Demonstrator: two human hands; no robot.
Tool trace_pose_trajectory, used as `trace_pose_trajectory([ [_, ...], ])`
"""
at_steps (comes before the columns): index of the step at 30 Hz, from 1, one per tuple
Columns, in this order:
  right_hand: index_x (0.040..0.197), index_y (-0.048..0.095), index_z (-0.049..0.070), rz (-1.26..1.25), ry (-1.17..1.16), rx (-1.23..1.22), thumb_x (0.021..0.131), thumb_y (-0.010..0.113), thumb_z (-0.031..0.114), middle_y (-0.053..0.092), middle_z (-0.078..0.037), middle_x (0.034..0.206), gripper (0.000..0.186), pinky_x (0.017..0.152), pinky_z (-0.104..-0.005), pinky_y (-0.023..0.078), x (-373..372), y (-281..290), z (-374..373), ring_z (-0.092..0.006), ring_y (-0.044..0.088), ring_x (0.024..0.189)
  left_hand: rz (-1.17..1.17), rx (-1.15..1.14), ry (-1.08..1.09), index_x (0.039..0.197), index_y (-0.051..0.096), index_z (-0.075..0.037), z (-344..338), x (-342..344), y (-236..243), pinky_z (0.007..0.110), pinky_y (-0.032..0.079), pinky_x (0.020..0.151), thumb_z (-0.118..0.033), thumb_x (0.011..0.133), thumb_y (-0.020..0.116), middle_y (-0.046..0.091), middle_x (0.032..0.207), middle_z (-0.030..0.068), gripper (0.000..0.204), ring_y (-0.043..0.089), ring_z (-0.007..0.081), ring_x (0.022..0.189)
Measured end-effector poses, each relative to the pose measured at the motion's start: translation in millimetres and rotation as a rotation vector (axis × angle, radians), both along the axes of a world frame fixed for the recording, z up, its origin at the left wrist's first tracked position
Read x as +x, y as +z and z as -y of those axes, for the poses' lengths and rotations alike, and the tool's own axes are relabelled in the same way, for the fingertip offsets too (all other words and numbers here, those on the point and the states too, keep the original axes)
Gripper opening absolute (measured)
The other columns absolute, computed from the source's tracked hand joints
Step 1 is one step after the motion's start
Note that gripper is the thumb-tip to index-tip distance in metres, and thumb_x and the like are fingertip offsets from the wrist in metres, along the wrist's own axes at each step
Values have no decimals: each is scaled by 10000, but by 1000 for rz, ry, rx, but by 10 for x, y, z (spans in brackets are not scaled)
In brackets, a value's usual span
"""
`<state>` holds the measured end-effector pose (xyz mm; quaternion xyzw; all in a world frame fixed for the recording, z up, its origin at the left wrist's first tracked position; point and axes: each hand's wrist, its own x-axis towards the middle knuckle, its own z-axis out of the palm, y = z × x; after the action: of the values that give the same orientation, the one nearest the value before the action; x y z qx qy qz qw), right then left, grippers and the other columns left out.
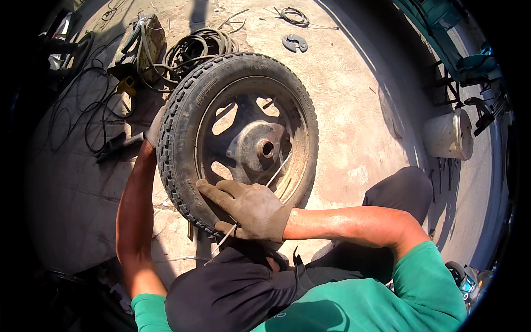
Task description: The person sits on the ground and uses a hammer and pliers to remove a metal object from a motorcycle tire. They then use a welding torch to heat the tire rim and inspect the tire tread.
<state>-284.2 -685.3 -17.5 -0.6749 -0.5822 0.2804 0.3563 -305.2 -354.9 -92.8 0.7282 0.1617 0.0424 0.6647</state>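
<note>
A wheel with a knobbly black tyre [191, 160] and a dusty dark metal hub [251, 141] is tilted in front of me, between my knees. My left hand [154, 128], in a greyish glove, is against the tyre's left side; its fingers are hidden behind the tread. My right hand [246, 207], in a brown work glove, lies across the near sidewall with the fingers stretched out and the thumb apart, near the tread. A thin pale rod or cord [280, 169] runs from inside the rim under this hand and comes out beside the thumb; whether the hand grips it is hidden.
Beyond the wheel lie a thick coil of cable [204, 47] and a worn boxy thing [155, 47]. A dark hammer-like tool [119, 146] is at left. Farther off are a thin wire coil [294, 16] and a notched grey disc [295, 43]. A white bucket [442, 135] stands at right.
</note>
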Motion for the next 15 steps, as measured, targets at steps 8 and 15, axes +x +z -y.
trace_pose_trajectory([
  [8, 1555, 326, 117, -61, -1, -49, 892, 709, 331, 583, -185, 1260, 795, 854, -479, 549, 69, -56, 49, -405, 657, 1033, -44, -217, 132, 1204, 663, 29, 117, -220, -39, 298, 546, 812, -87, 896, 686, 728, 1046, 106, 330, 626, 77, 889],
  [15, 1498, 402, 99, -79, -54, -45, 896, 684, 327, 629, -201, 1220, 703, 845, -469, 567, 255, -122, 160, -412, 677, 1003, -67, -332, 193, 1242, 643, 29, 258, -273, -122, 291, 554, 817, -76, 922, 663, 714, 1108, 86, 338, 630, 80, 897],
])
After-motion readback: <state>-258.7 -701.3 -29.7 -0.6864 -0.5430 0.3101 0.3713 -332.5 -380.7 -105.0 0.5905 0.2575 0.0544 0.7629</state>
